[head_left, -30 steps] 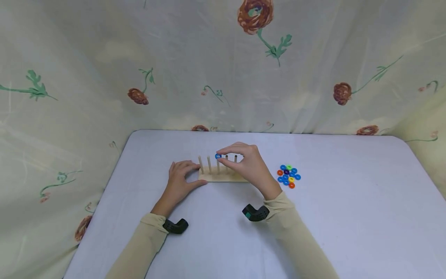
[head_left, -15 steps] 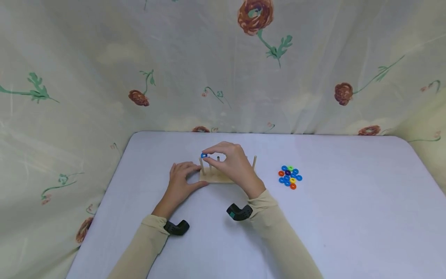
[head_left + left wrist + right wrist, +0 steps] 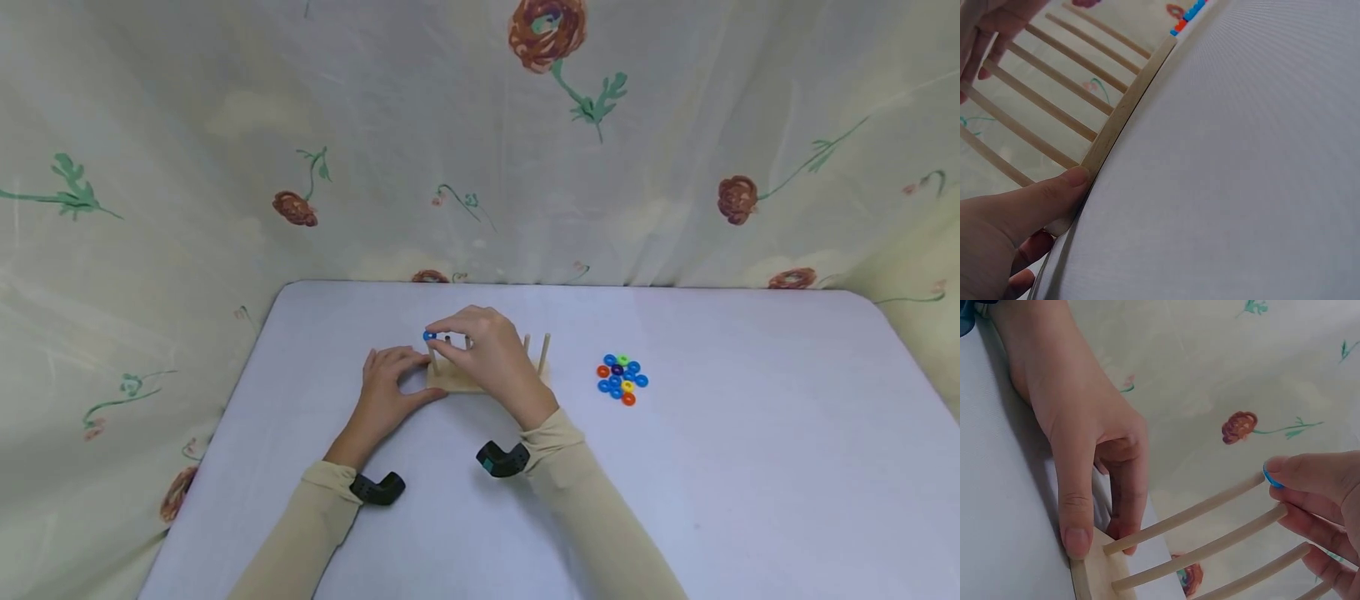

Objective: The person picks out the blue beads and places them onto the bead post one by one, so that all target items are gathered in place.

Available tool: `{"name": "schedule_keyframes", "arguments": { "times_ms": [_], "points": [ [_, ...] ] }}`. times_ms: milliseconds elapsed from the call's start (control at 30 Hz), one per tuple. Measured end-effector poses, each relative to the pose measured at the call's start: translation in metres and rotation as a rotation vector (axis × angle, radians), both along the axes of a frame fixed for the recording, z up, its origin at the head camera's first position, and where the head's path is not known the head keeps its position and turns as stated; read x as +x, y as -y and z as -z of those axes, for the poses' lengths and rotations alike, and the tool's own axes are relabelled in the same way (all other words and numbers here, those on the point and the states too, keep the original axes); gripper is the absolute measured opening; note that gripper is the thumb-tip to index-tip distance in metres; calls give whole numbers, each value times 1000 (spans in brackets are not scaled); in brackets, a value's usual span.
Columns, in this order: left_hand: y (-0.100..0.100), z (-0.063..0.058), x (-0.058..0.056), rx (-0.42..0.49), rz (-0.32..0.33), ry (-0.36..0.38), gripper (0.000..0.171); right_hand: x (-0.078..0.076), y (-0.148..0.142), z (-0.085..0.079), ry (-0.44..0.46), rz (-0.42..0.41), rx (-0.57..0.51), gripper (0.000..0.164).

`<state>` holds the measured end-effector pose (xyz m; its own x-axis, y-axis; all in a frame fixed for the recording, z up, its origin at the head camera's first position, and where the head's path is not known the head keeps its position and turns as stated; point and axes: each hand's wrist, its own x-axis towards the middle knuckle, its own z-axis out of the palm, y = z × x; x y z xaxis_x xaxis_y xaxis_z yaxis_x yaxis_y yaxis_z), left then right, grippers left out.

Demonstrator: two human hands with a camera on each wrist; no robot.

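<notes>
A wooden peg rack (image 3: 456, 384) with a row of upright pegs stands on the table. My left hand (image 3: 390, 383) grips its left end, the thumb on the front edge and other fingers behind, as the left wrist view also shows on the base (image 3: 1124, 107). Between thumb and fingertips, my right hand (image 3: 491, 354) pinches a small blue ring (image 3: 429, 336). That ring (image 3: 1272, 477) is at the top of the leftmost peg (image 3: 1191, 512); whether the peg tip has entered its hole cannot be seen. The right hand covers several pegs in the head view.
A loose cluster of small rings (image 3: 615, 381), in blue, orange, yellow, green and dark purple, lies on the white-covered table (image 3: 750, 433) to the right of the rack. Behind the table hangs a floral curtain (image 3: 660, 150).
My right hand has moved left along the rack, carrying the blue ring from above the middle pegs to the leftmost peg. My left hand has stayed on the rack's end.
</notes>
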<state>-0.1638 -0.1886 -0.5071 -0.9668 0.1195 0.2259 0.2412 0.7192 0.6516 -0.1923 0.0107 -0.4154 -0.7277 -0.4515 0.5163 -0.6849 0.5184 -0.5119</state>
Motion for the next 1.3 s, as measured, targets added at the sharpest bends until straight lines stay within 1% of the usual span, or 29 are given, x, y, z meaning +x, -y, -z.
{"name": "schedule_keyframes", "arguments": {
  "times_ms": [233, 433, 700, 1067, 1300],
  "points": [
    [1, 2, -1, 6, 8, -9, 54, 0, 2, 2, -31, 5, 40, 18],
    [1, 2, -2, 21, 17, -26, 53, 1, 2, 2, -45, 1, 54, 17],
    [1, 3, -2, 9, 8, -22, 53, 1, 2, 2, -55, 1, 46, 19],
    [1, 2, -1, 10, -2, 4, 57, 0, 1, 2, -83, 3, 27, 18],
    [0, 1, 0, -4, -6, 12, 58, 0, -1, 1, -72, 7, 11, 18]
  ]
}}
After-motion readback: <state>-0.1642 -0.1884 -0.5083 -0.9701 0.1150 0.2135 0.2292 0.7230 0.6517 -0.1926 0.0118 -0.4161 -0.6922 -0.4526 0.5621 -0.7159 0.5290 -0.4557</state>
